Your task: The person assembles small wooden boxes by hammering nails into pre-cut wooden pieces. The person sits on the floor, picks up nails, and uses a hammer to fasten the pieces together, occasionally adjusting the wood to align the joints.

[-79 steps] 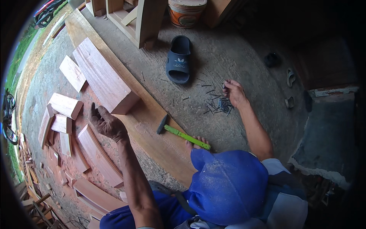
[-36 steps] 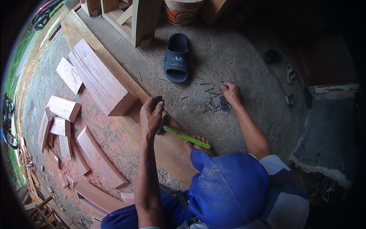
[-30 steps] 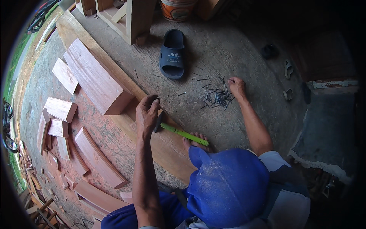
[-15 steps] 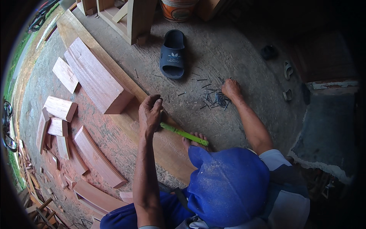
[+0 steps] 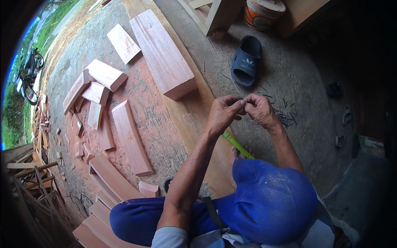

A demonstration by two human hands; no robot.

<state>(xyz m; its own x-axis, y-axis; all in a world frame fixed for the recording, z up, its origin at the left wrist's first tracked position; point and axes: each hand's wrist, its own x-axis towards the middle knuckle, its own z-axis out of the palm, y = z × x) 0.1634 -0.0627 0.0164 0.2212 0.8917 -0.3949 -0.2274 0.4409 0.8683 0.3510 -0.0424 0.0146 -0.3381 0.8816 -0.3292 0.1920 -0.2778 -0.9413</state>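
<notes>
My left hand (image 5: 225, 112) and my right hand (image 5: 261, 110) meet fingertip to fingertip above the long plank's edge. Both are closed in a pinch, and whatever is between the fingers is too small to make out. Just right of them, loose dark nails (image 5: 285, 116) lie scattered on the concrete. A lime-green handle (image 5: 238, 145) rests below the hands, beside my bare foot (image 5: 245, 151); its far end is hidden by my left hand. The long plank (image 5: 213, 169) runs under all this, with a thick pinkish wood block (image 5: 163, 53) lying on it.
Curved wood pieces (image 5: 131, 138) and short offcuts (image 5: 108, 74) lie on the sawdust-covered floor at left. A dark slide sandal (image 5: 245, 62) sits beyond the nails. Farther back stand a wooden frame (image 5: 219, 18) and an orange-and-white bucket (image 5: 262, 14). Scrap wood (image 5: 37, 165) is heaped far left.
My right hand has left the nail pile and come up to meet my left hand. The whole view has shifted, with the scene sliding to the right.
</notes>
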